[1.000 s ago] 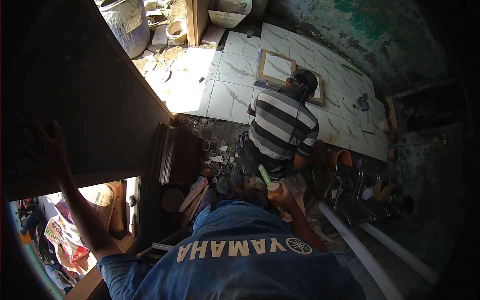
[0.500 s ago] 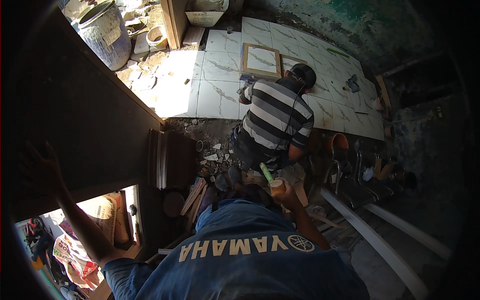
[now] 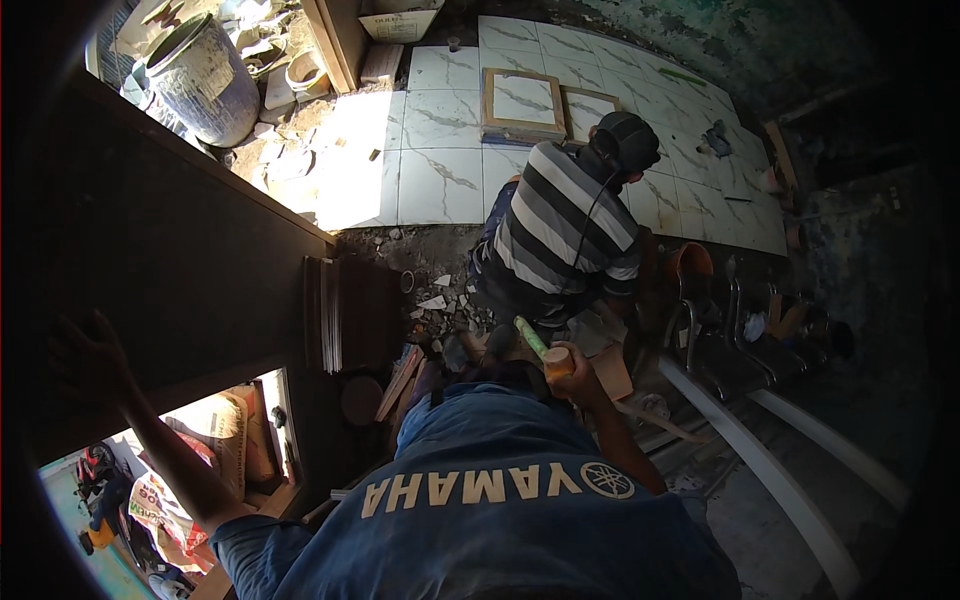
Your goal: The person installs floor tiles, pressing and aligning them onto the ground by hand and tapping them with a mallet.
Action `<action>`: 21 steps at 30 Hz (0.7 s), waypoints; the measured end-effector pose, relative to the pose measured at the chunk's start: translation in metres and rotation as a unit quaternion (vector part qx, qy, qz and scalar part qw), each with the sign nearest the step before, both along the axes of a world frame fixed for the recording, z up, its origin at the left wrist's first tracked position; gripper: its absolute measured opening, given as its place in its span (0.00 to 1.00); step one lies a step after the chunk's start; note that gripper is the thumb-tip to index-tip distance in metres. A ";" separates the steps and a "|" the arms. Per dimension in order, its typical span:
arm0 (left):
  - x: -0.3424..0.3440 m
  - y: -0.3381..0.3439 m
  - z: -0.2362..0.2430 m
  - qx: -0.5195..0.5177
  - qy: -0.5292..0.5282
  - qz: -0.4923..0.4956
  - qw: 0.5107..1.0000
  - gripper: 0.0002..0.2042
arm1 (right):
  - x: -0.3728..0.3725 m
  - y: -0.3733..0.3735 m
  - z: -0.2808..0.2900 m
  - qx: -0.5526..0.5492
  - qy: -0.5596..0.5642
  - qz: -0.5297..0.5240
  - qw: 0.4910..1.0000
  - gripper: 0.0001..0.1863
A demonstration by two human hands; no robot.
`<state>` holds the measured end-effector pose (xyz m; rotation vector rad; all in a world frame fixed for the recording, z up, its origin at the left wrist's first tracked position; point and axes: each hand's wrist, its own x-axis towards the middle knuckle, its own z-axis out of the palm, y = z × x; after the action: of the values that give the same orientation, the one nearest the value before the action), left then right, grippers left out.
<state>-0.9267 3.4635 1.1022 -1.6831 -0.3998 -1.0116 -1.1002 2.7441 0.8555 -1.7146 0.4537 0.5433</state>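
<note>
My left hand (image 3: 88, 355) lies with spread fingers on a large dark panel (image 3: 150, 250) at the left, above a bright opening with sacks (image 3: 215, 430). My right hand (image 3: 582, 382) grips a tool (image 3: 535, 340) made of a tan cylinder and a long green shaft; its exact kind is unclear. Just beyond it a person in a striped shirt (image 3: 560, 225) and dark cap crouches with their back to me, hands mostly hidden, beside white marbled floor tiles (image 3: 440, 170). Two framed square pieces (image 3: 522, 105) lie on those tiles.
A dirty barrel (image 3: 205, 85) stands outside the doorway at upper left. Stacked boards (image 3: 325, 315), wood offcuts (image 3: 398, 380) and broken rubble (image 3: 440, 300) lie around my feet. To the right are metal chairs (image 3: 720, 340), an orange bucket (image 3: 690, 265) and long white bars (image 3: 750, 460).
My left hand sits lower in view on the dark panel. The crouching person has turned their head and upper body to the right. The camera view has shifted slightly.
</note>
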 end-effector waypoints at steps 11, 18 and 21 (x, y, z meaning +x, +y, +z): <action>0.002 -0.011 0.000 -0.007 0.000 0.080 0.997 0.29 | 0.012 -0.021 0.001 -0.014 -0.053 0.066 0.996 0.41; 0.004 -0.016 -0.001 0.005 0.006 0.091 0.996 0.30 | 0.029 -0.026 -0.016 -0.017 -0.051 0.104 0.993 0.38; 0.006 -0.016 -0.001 0.021 0.002 0.070 0.997 0.30 | 0.036 -0.027 -0.023 -0.035 -0.027 0.113 0.993 0.38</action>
<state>-0.9205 3.4476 1.1007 -1.5961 -0.4828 -0.9080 -1.0641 2.7166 0.8328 -1.8554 0.2433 0.6476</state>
